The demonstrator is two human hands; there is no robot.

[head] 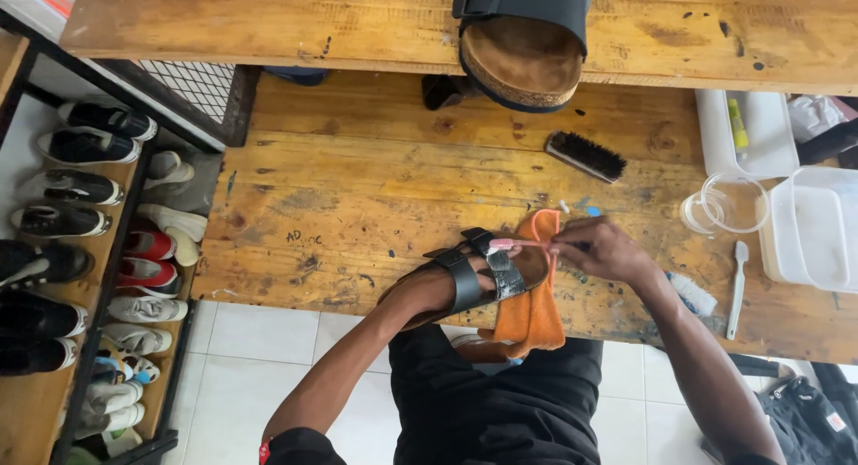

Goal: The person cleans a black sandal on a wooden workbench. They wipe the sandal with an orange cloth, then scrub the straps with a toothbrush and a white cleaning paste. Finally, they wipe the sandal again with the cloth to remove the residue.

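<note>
My left hand [438,291] is slid inside a black two-strap sandal [478,273] and holds it up over the wooden table [357,188]. My right hand [601,249] grips a pink toothbrush [517,244] whose head touches the sandal's front strap. An orange cloth [534,315] lies under the sandal and hangs over the table's near edge. A second black sandal [525,45] with a cork footbed rests on the raised shelf at the back.
A black bristle brush [585,156] lies behind the cloth. A clear cup [731,202], white trays [813,228], a white toothbrush [736,288] and a small tube [691,293] sit at the right. A shoe rack [85,259] with several shoes stands left.
</note>
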